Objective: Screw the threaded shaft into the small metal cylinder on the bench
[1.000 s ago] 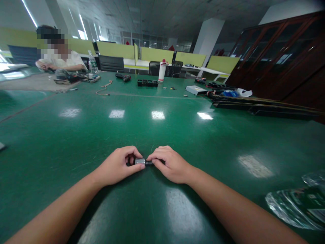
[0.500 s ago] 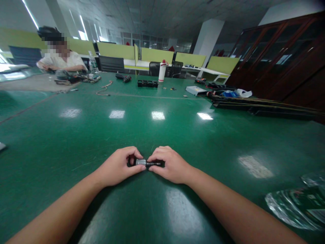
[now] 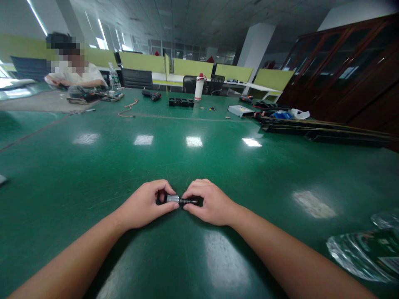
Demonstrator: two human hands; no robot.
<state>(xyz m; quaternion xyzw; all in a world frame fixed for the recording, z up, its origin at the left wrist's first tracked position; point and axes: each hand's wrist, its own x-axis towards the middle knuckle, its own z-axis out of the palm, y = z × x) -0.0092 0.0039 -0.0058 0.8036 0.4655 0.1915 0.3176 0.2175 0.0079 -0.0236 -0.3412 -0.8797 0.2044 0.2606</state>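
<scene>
Fingers of my left hand clamp a silver cylinder; those of my right hand curl about the in-line dark rod, whether tightly I cannot tell. More rod shows than a second ago, suggesting regripping at the joint. Beneath: green tabletop.

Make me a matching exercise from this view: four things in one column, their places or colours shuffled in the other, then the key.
1. Cylinder
2. Rod
3. White bottle
4. Cabinet

A. Reddish-brown, at far right
B. Between thumb and fingers of the right hand
C. Upright, with a red cap
D. Between thumb and fingers of the left hand

Pairs: 1-D, 2-B, 3-C, 4-A
</scene>
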